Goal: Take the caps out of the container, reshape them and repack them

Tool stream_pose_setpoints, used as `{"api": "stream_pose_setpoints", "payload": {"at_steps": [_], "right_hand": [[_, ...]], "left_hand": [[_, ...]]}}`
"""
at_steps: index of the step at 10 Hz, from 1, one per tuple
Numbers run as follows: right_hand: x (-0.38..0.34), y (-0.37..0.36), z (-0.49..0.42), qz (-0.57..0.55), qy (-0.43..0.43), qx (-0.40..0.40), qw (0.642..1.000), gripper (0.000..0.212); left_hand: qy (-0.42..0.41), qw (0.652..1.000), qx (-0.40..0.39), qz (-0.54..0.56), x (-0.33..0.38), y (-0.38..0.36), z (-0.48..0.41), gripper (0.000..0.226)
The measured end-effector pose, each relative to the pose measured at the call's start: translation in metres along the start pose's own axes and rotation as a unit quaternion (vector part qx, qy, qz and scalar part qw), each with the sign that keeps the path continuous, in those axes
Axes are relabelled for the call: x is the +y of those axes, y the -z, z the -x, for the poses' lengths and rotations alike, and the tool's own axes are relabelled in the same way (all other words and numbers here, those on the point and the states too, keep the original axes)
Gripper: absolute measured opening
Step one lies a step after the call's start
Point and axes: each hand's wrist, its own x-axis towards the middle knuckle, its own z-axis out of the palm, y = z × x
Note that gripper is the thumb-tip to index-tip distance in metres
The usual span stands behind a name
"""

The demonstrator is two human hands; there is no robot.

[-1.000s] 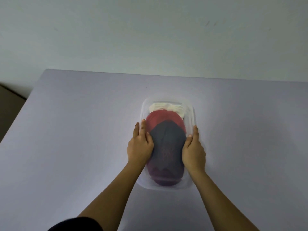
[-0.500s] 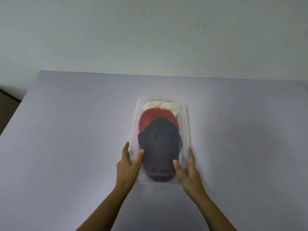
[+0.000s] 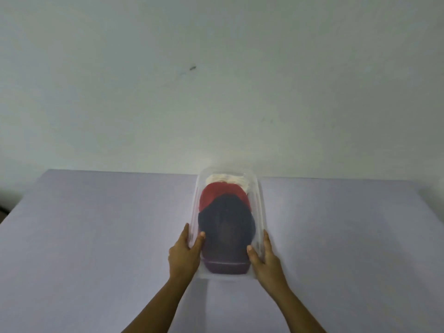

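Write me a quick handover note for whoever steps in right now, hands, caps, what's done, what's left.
Left hand and right hand each grip a long side of the clear container, thumbs over the rim, near its close end.
Dark cap lies on top, red cap under it, white cap at the far end, all inside, on the table.
Whether they have been reshaped cannot be told.

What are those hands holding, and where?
Both hands, left and right, grip the clear container of caps by its long sides, near its close end.
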Motion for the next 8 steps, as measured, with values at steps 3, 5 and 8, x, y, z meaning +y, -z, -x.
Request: {"api": "stream_pose_setpoints", "payload": {"at_steps": [3, 5, 8], "right_hand": [[-0.005, 0.007, -0.047, 0.014, 0.006, -0.011, 1.0, 0.071], [-0.008, 0.008, -0.036, 0.034, 0.036, 0.046, 0.998, 0.072], [-0.001, -0.01, 0.041, 0.204, 0.142, 0.093, 0.964, 0.092]], "left_hand": [[-0.015, 0.999, 0.027, -0.024, 0.008, -0.017, -0.041, 0.065], [-0.073, 0.986, 0.026, -0.148, 0.013, -0.014, -0.036, 0.073], [-0.195, 0.95, -0.007, -0.243, -0.003, 0.005, 0.034, 0.063]]}}
